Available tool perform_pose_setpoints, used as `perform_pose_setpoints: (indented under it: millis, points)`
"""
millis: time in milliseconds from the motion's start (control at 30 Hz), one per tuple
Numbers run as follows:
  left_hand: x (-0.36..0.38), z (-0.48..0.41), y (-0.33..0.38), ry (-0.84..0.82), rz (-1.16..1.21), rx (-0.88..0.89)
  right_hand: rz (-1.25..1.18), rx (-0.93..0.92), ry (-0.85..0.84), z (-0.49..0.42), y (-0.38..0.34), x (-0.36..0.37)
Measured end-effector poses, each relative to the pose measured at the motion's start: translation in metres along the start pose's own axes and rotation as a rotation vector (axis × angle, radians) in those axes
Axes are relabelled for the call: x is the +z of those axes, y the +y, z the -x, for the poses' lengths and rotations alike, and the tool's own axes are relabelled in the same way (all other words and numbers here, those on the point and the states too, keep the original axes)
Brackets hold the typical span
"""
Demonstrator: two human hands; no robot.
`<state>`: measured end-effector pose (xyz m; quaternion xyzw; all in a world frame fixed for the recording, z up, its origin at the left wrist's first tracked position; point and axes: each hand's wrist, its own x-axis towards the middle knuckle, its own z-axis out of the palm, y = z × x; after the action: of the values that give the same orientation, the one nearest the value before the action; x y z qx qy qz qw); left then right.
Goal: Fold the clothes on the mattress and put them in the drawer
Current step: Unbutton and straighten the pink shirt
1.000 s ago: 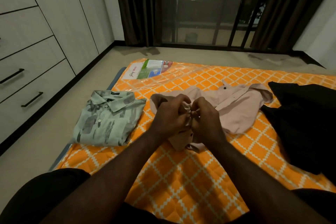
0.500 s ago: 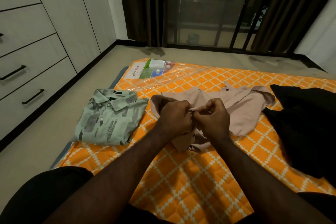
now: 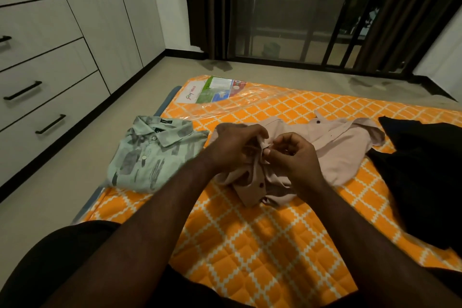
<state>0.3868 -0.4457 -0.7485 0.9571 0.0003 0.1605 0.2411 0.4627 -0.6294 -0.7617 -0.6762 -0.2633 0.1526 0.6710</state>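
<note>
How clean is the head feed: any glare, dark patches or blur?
Head view: dim, warm light; glare on the plastic wrap at the far end of the mattress; the black garment is a featureless dark mass; left hand and right hand on the pink shirt look slightly soft.

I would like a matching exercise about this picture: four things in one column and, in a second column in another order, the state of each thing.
Things
1. green patterned shirt
2. pink shirt
3. black garment
4. drawers

States
A. shut, along the wall
B. pinched by the left hand and the right hand
C. folded, collar on top
D. lying unfolded at the right side

Pairs: 1-C, 2-B, 3-D, 4-A
</note>
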Motion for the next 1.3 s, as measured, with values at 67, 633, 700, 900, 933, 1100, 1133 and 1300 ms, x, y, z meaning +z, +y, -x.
perform_pose_setpoints:
  millis: [67,633,700,900,933,1100,1133,1300]
  points:
    - [0.000,0.001,0.003,-0.058,-0.049,-0.001,0.086,-0.030,-0.009,-0.001,0.002,0.002]
    - [0.048,0.015,0.038,-0.387,-0.359,-0.286,0.091,0.003,0.125,-0.018,0.006,-0.004]
    - [0.064,0.025,0.026,-0.274,-0.256,-0.383,-0.029,0.069,-0.039,-0.020,0.003,-0.006]
    - [0.065,0.022,0.007,0.081,0.096,-0.499,0.677,-0.194,-0.157,-0.029,0.013,-0.024]
    - [0.063,0.021,0.008,0.097,0.136,-0.525,0.769,-0.211,-0.132,-0.030,0.018,-0.027]
    - [0.064,0.019,0.010,0.162,0.234,-0.527,1.002,-0.221,-0.086,-0.032,0.038,-0.027]
    - [0.064,0.018,0.011,0.176,0.250,-0.516,1.019,-0.235,-0.061,-0.033,0.039,-0.026]
    - [0.056,0.016,0.020,0.368,0.343,-0.480,0.941,-0.208,-0.003,-0.033,0.034,-0.020]
